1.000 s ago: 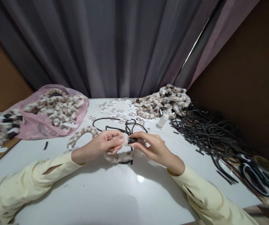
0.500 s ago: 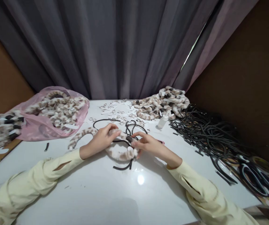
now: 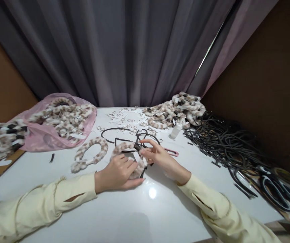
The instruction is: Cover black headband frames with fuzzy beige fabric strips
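Observation:
A furry white-and-brown spotted ring (image 3: 121, 147) with a black band (image 3: 137, 147) and a white tag (image 3: 136, 156) rests in front of me. My left hand (image 3: 121, 171) has its fingers curled over the ring's lower left part, thumb stretched along the table side. With thumb and fingers, my right hand (image 3: 157, 156) grips the ring's right side beside the black band. Black cords (image 3: 123, 140) lie behind the ring, partly hidden by it. To the left is a second furry ring (image 3: 102, 153), flat on the table.
A pink bag (image 3: 89, 123) of furry pieces stands at the left. More furry rings (image 3: 160, 113), a small clear bottle (image 3: 176, 131) and a heap of black cords (image 3: 223, 141) lie to the right. Metal rings (image 3: 131, 120) are scattered behind; a pink-edged tool (image 3: 171, 152) lies near my right hand.
My left hand has moved from the ring's upper left down to its lower part, uncovering the second furry ring. My right hand stays at the black band.

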`<state>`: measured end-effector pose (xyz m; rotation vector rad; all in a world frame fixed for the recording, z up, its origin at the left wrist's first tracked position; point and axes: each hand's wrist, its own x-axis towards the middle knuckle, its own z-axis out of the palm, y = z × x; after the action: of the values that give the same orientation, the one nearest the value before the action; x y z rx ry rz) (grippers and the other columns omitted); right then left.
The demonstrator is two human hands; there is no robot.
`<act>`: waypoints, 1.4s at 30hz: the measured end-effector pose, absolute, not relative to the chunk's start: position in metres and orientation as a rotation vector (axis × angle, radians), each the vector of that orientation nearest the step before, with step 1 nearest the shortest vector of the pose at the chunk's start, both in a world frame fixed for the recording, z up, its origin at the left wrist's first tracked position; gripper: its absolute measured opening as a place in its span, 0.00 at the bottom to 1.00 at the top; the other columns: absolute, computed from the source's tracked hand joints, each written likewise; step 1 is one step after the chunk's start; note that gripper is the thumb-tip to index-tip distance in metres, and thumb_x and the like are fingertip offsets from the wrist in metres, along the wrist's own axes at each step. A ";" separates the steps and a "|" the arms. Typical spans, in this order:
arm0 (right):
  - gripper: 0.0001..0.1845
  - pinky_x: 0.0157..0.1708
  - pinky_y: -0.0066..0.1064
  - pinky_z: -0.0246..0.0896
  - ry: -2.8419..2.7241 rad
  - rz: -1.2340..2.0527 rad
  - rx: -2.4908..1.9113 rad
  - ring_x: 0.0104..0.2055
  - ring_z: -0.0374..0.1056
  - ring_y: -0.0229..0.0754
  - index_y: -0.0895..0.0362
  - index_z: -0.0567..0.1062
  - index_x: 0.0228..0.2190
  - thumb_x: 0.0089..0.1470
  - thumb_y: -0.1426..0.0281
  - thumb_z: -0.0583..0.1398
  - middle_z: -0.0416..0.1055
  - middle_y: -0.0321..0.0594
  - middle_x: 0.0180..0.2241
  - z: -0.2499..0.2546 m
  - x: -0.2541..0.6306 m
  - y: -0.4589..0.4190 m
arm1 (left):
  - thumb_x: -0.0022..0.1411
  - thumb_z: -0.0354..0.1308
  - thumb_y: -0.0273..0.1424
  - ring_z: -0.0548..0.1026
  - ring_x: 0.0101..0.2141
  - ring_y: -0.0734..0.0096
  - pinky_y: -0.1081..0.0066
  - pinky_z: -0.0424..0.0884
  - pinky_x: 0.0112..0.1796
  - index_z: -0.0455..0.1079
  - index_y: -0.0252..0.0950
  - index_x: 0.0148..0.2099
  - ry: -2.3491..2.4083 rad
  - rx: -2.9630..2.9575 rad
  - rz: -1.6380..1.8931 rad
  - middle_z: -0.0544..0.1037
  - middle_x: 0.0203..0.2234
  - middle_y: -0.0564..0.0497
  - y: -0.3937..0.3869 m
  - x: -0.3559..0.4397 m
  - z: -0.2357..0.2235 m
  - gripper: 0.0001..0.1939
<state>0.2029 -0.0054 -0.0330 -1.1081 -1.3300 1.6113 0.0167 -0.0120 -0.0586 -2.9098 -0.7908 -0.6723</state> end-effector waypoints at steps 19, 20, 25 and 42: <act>0.15 0.24 0.30 0.69 -1.407 1.747 -1.172 0.22 0.61 0.32 0.55 0.66 0.42 0.49 0.71 0.57 0.60 0.29 0.24 -0.037 0.200 -0.004 | 0.61 0.43 0.28 0.66 0.18 0.67 0.69 0.54 0.22 0.64 0.34 0.29 -0.575 -2.936 -0.565 0.69 0.16 0.48 -0.012 0.018 -0.059 0.12; 0.16 0.24 0.30 0.70 -1.399 1.748 -1.174 0.22 0.60 0.32 0.55 0.66 0.41 0.48 0.71 0.57 0.60 0.29 0.24 -0.036 0.200 -0.004 | 0.61 0.43 0.28 0.66 0.18 0.67 0.69 0.54 0.22 0.64 0.34 0.29 -0.568 -2.940 -0.567 0.70 0.16 0.48 -0.013 0.017 -0.059 0.11; 0.16 0.22 0.27 0.68 -1.401 1.753 -1.146 0.21 0.61 0.31 0.56 0.66 0.40 0.46 0.73 0.59 0.60 0.28 0.22 -0.036 0.200 -0.005 | 0.60 0.44 0.28 0.66 0.17 0.68 0.69 0.54 0.22 0.63 0.35 0.27 -0.557 -2.946 -0.568 0.70 0.16 0.48 -0.012 0.017 -0.058 0.11; 0.18 0.16 0.23 0.63 -1.365 1.953 -0.931 0.17 0.62 0.31 0.55 0.67 0.41 0.45 0.74 0.61 0.65 0.28 0.20 -0.039 0.209 -0.001 | 0.60 0.44 0.28 0.66 0.25 0.66 0.65 0.61 0.29 0.64 0.34 0.30 -0.435 -2.848 -1.024 0.72 0.22 0.47 -0.006 0.009 -0.029 0.10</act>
<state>0.2090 -0.0011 -0.0389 -0.9313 -1.3647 1.9529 0.0086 -0.0060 -0.0293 -2.8477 -0.4353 -1.0242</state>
